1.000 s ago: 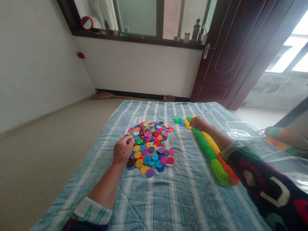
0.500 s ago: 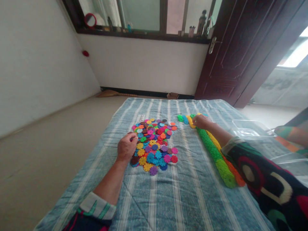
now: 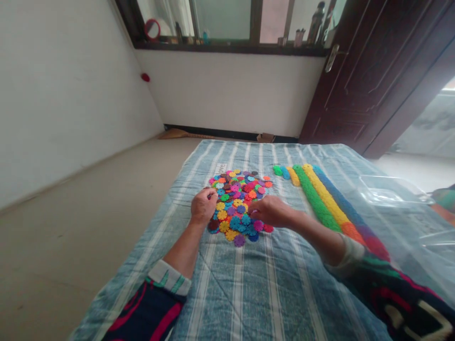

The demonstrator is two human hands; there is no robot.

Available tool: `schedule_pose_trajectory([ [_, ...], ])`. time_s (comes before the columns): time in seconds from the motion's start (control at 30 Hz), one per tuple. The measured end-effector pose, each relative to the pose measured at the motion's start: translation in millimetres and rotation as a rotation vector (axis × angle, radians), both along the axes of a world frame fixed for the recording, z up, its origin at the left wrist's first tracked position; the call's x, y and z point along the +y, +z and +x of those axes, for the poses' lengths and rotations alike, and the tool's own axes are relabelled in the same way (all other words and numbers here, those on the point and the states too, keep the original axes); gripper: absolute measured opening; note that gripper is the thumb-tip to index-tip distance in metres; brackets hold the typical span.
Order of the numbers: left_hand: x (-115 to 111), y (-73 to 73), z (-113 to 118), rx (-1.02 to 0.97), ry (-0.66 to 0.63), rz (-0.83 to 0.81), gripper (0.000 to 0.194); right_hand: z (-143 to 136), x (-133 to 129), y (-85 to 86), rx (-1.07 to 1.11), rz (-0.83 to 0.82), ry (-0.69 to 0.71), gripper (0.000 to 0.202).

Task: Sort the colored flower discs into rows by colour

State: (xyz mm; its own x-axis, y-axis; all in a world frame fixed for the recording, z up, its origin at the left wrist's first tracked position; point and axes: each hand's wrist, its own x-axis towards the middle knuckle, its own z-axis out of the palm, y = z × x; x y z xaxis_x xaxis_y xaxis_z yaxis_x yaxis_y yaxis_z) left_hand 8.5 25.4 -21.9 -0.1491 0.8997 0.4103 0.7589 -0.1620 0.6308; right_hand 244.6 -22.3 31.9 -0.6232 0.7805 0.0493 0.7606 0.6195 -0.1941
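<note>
Picking little discs (image 3: pixel 235 223) seems the job, next needing soft pinches, with left hand (image 3: pixel 204 205) and right hand (image 3: pixel 273 211) curled small, holding what I can't tell.

Blue-grey cloth (image 3: pixel 220 293) w/ white stripes over a flat surface. On it: multicol. pile of notched discs (image 3: pixel 234 208) approx. centre; to the R, short stacks (image 3: pixel 286 172), long col. rows (image 3: pixel 322 206) & a clear plastic tub (image 3: pixel 394 192).

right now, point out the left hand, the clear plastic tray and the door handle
left hand (image 3: pixel 204 207), head view, back of the hand
clear plastic tray (image 3: pixel 395 203), head view, near rim
door handle (image 3: pixel 332 58), head view, metal plate
</note>
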Motion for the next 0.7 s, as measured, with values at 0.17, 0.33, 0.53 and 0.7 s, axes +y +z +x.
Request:
schedule_pose_trajectory([
  [0.17, 0.3, -1.1, 0.4, -0.007, 0.002, -0.001, 0.022, -34.0, -23.7, -3.7, -0.022, 0.016, 0.032, 0.022],
  [0.33, 0.2, -1.7, 0.9, -0.006, -0.02, 0.016, 0.022, -50.9, -38.4, -2.6, -0.131, 0.011, 0.019, 0.024],
  [0.53, -0.2, -1.7, 1.2, 0.008, -0.014, 0.014, 0.023, -63.5, -49.4, 1.8, -0.196, -0.009, 0.023, 0.03],
  [0.7, -0.7, -0.5, 1.7, 0.014, -0.01, 0.011, 0.024, -70.7, -52.7, 2.8, -0.225, 0.001, 0.02, 0.029],
])
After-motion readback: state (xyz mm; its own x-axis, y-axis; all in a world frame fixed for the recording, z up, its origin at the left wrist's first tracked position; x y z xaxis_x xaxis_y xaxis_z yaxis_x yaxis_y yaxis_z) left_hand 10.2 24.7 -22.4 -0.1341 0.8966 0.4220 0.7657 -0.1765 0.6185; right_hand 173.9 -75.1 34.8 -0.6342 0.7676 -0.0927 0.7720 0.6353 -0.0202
